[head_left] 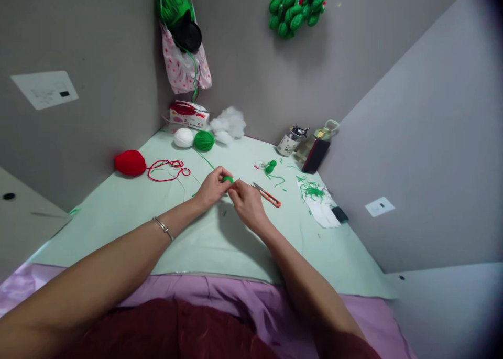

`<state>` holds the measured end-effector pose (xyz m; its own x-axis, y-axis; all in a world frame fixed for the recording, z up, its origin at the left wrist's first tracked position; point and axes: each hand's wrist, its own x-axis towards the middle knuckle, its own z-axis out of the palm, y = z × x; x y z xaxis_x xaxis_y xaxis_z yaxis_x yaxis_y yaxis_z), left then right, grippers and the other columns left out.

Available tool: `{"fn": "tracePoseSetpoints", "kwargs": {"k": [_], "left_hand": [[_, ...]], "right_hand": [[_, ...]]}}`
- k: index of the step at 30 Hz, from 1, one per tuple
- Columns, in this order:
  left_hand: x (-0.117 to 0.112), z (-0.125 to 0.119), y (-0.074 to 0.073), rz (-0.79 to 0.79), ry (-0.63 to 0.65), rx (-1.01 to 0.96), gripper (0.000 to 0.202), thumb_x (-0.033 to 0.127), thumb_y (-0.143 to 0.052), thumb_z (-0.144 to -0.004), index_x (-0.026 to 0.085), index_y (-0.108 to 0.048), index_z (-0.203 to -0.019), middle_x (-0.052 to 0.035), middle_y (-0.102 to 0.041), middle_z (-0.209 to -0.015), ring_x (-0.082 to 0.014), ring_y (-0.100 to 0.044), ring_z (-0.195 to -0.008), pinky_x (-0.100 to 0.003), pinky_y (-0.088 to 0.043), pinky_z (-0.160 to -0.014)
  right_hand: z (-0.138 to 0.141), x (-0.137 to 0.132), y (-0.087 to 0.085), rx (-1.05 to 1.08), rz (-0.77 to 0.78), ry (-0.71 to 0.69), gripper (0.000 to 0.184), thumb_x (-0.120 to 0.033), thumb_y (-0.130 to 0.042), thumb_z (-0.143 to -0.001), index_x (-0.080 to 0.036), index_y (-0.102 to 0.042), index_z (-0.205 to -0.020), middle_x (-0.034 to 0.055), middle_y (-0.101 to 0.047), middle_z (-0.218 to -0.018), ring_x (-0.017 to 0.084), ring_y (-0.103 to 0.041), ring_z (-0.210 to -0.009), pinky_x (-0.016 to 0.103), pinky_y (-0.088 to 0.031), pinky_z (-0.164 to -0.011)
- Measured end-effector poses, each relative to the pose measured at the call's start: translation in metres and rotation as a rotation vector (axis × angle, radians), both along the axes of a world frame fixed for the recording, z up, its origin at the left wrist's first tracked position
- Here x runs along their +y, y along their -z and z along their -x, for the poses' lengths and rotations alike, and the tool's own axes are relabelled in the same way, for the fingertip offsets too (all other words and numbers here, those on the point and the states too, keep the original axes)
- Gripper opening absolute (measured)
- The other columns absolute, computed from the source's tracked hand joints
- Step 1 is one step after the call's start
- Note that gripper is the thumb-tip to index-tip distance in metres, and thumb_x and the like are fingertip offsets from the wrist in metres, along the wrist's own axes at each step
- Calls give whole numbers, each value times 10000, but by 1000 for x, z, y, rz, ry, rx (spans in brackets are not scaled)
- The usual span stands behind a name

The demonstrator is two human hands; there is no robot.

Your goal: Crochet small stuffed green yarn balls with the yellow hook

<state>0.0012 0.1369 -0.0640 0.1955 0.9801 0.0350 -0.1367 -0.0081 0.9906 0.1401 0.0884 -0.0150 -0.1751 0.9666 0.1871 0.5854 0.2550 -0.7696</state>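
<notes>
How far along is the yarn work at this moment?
Done: one small green yarn piece lies beside the scissors, with green trimmings on paper. In hand: left hand and right hand pinch another green piece between them. Left: its strand seems uncut, running toward the green ball.

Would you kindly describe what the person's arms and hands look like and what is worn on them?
Both forearms are bare, no sleeves showing. A thin silver bangle circles the left one; the left hand and right hand wear no gloves.
</notes>
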Motion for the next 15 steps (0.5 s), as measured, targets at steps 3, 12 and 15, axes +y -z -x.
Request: {"fn": "tracePoseSetpoints", "kwargs": {"k": [3,12,15], "left_hand": [[-4,2,-4,-23,-18,-61,301,328,-682,-967,156,-639,-1210,-75,-714,-1111,-209,-705,-942,-411,-601,-851],[-18,2,-25,-101,-32,-143,295,347,-783,-802,184,-642,-1004,-7,-721,-818,-181,-693,-804,-356,-531,-856],[-16,0,-22,-111,-61,-113,255,284,-783,-801,187,-642,-989,3,-706,-827,-171,-677,-812,-334,-525,-844]], "right_hand": [[-3,2,0,18,1,-1,144,-306,-533,-871,-224,-564,-758,-56,-444,-575,138,-376,-558,279,-261,-588],[-19,16,1,93,73,-11,340,-501,-511,-896,-206,-589,-746,-72,-378,-545,117,-342,-511,261,-251,-515],[-14,12,1,82,68,-4,293,-452,-527,-887,-218,-547,-712,-66,-406,-545,120,-348,-518,267,-249,-528]]}}
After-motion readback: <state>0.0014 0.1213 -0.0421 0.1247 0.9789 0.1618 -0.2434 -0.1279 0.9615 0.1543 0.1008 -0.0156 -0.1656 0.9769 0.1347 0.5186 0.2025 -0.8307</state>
